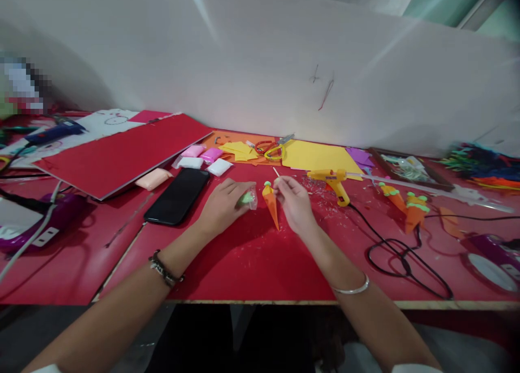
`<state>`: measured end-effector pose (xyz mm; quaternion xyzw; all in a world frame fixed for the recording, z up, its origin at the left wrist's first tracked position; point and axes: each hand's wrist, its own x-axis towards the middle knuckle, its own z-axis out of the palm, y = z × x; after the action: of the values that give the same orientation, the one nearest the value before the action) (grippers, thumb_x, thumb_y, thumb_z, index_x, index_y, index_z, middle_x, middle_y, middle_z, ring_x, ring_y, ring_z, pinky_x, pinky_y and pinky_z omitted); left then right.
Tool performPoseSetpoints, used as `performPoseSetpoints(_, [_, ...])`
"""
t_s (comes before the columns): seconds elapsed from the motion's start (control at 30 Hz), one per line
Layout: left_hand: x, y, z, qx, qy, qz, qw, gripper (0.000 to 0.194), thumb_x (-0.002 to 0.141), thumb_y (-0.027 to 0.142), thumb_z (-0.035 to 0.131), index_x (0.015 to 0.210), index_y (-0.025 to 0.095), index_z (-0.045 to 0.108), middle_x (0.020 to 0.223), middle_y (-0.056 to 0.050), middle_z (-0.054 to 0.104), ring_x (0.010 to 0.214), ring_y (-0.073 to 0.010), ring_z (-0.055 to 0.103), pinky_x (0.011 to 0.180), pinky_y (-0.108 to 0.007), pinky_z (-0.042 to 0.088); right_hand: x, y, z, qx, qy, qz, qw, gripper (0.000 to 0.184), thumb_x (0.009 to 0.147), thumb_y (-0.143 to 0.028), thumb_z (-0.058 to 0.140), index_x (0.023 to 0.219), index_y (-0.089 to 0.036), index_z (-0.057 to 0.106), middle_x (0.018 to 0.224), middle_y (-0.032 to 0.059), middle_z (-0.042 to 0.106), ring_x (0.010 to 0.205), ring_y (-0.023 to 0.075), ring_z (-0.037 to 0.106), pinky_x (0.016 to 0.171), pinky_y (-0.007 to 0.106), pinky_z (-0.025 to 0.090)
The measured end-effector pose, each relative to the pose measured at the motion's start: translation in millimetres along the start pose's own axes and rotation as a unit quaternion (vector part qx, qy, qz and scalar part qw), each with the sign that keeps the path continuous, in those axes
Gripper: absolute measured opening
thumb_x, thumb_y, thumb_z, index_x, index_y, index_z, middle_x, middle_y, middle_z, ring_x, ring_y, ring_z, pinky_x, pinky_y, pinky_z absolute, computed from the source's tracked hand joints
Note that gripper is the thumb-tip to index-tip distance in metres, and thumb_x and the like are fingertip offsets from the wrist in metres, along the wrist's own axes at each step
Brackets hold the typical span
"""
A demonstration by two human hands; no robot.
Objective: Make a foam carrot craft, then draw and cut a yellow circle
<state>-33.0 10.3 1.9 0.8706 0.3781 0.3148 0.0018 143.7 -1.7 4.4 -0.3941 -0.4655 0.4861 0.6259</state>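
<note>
My left hand (223,204) is closed around a small clear plastic packet of light green clay (247,198), just above the red tabletop. Between the fingertips of my right hand (294,201) is a thin wooden stick (276,172), its pale end pointing up and away. Right beside those fingers is an orange paper cone (271,206), point toward me, with a small ball of green clay (267,184) at its wide end. Whether the right fingers also touch the cone cannot be made out.
A black phone (177,196) lies left of my hands, near packets of white (190,162) and pink clay (212,155). A yellow glue gun (335,184) with a looping black cord lies right. Scissors (274,149) rest behind. More orange cones (416,213) lie far right.
</note>
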Motion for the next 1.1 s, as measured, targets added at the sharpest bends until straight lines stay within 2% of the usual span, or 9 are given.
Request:
performPoseSetpoints(0.1, [0, -8, -1.3, 0.024, -0.004, -0.038, 0.999, 0.04, 0.073, 0.021, 0.054, 0.112, 0.015, 0.05, 0.105, -0.008, 0.06, 0.093, -0.0226, 0.05, 0.082, -0.035, 0.04, 6, -4, -8, 0.066, 0.034, 0.045, 0.996, 0.011, 0.069, -0.03, 0.06, 0.074, -0.021, 0.059, 0.071, -0.0022, 0.056, 0.063, 0.0073, 0.051, 0.066, 0.023, 0.043])
performPoseSetpoints(0.27, [-2, -12, 0.1, 0.092, -0.017, -0.102, 0.99, 0.044, 0.069, 0.018, 0.054, 0.113, 0.019, 0.049, 0.107, -0.008, 0.059, 0.1, -0.027, 0.048, 0.078, -0.038, 0.04, 6, -4, -10, 0.092, 0.011, 0.091, 0.992, 0.024, 0.071, -0.04, 0.057, 0.075, -0.017, 0.063, 0.071, 0.0016, 0.06, 0.062, 0.0081, 0.054, 0.061, 0.022, 0.044])
performPoseSetpoints(0.37, [-5, -10, 1.5, 0.133, -0.045, -0.118, 0.983, 0.046, 0.069, 0.019, 0.054, 0.114, 0.02, 0.048, 0.108, -0.008, 0.057, 0.1, -0.0282, 0.047, 0.074, -0.038, 0.04, 4, -2, -8, 0.083, 0.009, 0.093, 0.992, 0.018, 0.067, -0.035, 0.063, 0.07, -0.017, 0.063, 0.066, -0.0003, 0.061, 0.059, 0.0064, 0.054, 0.059, 0.019, 0.044])
performPoseSetpoints(0.5, [-7, -8, 2.3, 0.17, -0.062, -0.128, 0.975, 0.044, 0.072, 0.023, 0.051, 0.115, 0.019, 0.046, 0.11, -0.008, 0.055, 0.101, -0.0264, 0.045, 0.075, -0.036, 0.039, 3, -2, -6, 0.086, 0.014, 0.103, 0.991, 0.012, 0.061, -0.025, 0.068, 0.068, -0.018, 0.063, 0.062, -0.0029, 0.062, 0.058, 0.0051, 0.056, 0.058, 0.016, 0.046])
performPoseSetpoints(0.7, [-7, -5, 1.7, 0.189, -0.077, -0.136, 0.97, 0.043, 0.073, 0.023, 0.049, 0.115, 0.02, 0.046, 0.11, -0.007, 0.054, 0.101, -0.025, 0.044, 0.075, -0.035, 0.038, 6, -1, -8, 0.145, 0.012, 0.127, 0.981, 0.018, 0.06, -0.015, 0.066, 0.078, -0.019, 0.065, 0.064, -0.0041, 0.064, 0.06, 0.0034, 0.058, 0.06, 0.013, 0.047])
performPoseSetpoints(0.93, [-9, -7, 5.1, 0.188, -0.073, -0.129, 0.971, 0.042, 0.075, 0.027, 0.047, 0.116, 0.019, 0.046, 0.11, -0.008, 0.053, 0.102, -0.0257, 0.043, 0.077, -0.036, 0.037, 9, 3, -12, 0.144, 0.002, 0.123, 0.982, 0.014, 0.062, -0.012, 0.064, 0.075, -0.016, 0.067, 0.075, 0.0013, 0.068, 0.078, 0.0072, 0.061, 0.078, 0.016, 0.046])
performPoseSetpoints(1.1, [-12, -8, 8.8, 0.184, -0.064, -0.116, 0.974, 0.043, 0.076, 0.028, 0.046, 0.117, 0.017, 0.045, 0.112, -0.009, 0.052, 0.101, -0.0262, 0.042, 0.077, -0.036, 0.037, 8, 1, -11, 0.136, -0.001, 0.123, 0.983, 0.008, 0.061, -0.016, 0.067, 0.068, -0.017, 0.064, 0.069, -0.0012, 0.067, 0.071, 0.0062, 0.063, 0.065, 0.012, 0.048])
